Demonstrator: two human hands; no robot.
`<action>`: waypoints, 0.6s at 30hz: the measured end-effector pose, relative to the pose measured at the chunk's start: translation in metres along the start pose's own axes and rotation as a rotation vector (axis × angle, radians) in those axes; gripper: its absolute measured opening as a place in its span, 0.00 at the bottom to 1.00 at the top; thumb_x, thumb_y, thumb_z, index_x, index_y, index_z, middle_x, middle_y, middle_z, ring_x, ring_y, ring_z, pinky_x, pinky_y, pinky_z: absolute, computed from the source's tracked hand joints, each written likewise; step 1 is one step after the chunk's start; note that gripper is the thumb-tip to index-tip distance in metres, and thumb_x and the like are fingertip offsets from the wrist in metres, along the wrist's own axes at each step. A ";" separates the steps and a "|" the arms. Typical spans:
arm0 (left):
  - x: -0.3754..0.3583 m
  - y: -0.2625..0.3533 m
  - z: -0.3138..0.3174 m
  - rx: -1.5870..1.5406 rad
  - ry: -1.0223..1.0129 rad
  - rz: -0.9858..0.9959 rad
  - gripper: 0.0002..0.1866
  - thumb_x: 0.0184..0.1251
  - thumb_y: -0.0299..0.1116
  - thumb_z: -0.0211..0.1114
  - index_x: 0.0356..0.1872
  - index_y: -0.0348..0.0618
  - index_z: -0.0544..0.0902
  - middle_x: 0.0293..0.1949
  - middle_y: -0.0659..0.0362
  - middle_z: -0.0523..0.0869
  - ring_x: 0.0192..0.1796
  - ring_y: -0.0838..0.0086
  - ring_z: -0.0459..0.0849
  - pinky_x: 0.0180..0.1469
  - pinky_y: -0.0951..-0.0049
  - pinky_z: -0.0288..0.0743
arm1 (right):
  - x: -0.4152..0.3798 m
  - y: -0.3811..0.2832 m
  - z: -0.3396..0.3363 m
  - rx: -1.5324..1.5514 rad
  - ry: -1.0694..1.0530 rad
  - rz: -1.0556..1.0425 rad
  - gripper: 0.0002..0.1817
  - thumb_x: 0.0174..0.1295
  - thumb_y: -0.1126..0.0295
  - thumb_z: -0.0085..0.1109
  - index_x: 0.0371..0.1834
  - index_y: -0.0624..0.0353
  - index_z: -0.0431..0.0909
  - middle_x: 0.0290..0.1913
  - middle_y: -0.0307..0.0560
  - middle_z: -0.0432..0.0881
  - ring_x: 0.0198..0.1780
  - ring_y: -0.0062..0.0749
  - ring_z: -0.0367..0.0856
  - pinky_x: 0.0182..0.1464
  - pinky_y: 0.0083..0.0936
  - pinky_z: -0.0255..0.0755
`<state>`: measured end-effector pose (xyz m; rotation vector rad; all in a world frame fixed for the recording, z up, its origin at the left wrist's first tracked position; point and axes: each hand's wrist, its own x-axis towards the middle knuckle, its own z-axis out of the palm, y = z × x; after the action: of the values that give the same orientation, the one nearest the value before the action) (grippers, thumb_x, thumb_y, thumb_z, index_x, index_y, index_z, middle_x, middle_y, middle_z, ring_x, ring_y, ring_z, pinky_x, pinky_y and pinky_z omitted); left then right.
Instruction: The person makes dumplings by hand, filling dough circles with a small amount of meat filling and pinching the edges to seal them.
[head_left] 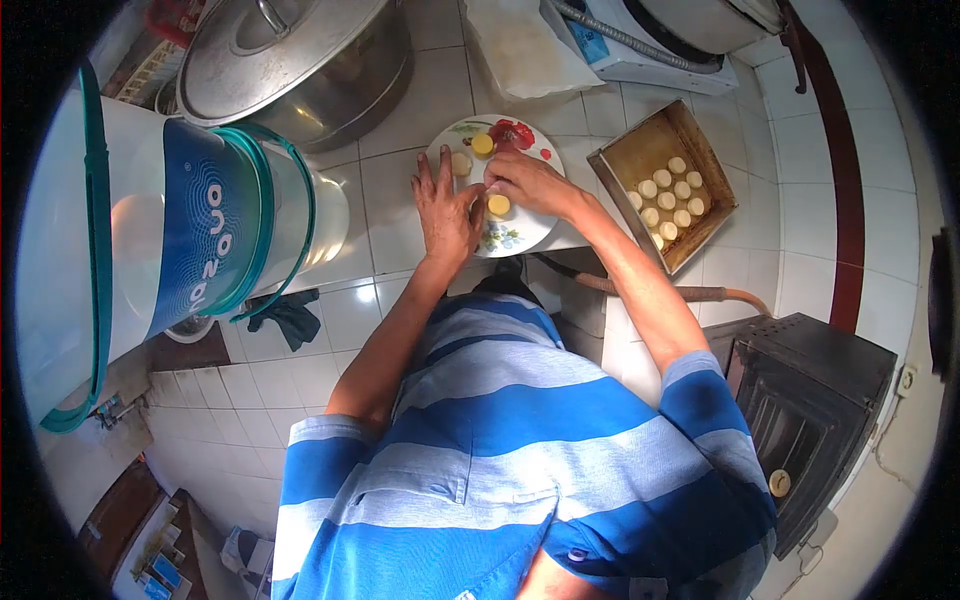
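Observation:
A white plate (537,228) with red and blue flowers lies on the tiled counter in front of me. My left hand (447,212) rests over its left side, fingers stretched out, with the thumb close to my right fingertips. My right hand (530,183) comes in from the other side, its fingers curled into a pinch; whatever they hold is hidden. Just below the fingertips is a small yellow round piece (498,205). Another yellow round (482,145) sits toward the plate's far edge, beside a paler round piece (461,163) near my left fingertips.
To the right, a worn rectangular metal tray (652,128) holds several pale rounds (681,191). A large lidded metal pot (345,95) and a blue-and-white bucket (205,215) stand at the left. Behind the plate is a plastic bag (525,50); a dark oven (810,400) is at lower right.

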<state>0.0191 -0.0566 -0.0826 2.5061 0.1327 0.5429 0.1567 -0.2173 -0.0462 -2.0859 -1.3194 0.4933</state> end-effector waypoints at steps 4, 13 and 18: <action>0.003 0.002 -0.002 -0.019 -0.039 0.001 0.07 0.61 0.33 0.76 0.41 0.51 0.93 0.83 0.46 0.58 0.84 0.34 0.46 0.79 0.27 0.50 | -0.005 -0.009 -0.004 0.022 -0.037 0.055 0.09 0.72 0.65 0.60 0.46 0.58 0.77 0.45 0.48 0.81 0.52 0.49 0.80 0.56 0.44 0.72; 0.005 0.004 -0.007 -0.109 -0.063 0.012 0.10 0.64 0.28 0.71 0.46 0.47 0.91 0.82 0.42 0.59 0.83 0.32 0.48 0.80 0.28 0.47 | -0.020 -0.011 0.004 -0.033 0.077 0.051 0.09 0.72 0.67 0.60 0.48 0.57 0.84 0.45 0.49 0.82 0.54 0.49 0.80 0.58 0.43 0.73; 0.000 0.009 -0.016 -0.128 -0.113 0.058 0.14 0.63 0.25 0.71 0.50 0.47 0.90 0.81 0.42 0.59 0.83 0.32 0.49 0.79 0.28 0.49 | -0.044 -0.041 0.005 -0.089 0.224 0.033 0.11 0.66 0.66 0.65 0.48 0.55 0.86 0.47 0.50 0.82 0.53 0.48 0.82 0.56 0.42 0.77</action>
<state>0.0124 -0.0557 -0.0652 2.4150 -0.0170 0.4177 0.1074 -0.2425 -0.0228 -2.1667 -1.1972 0.2107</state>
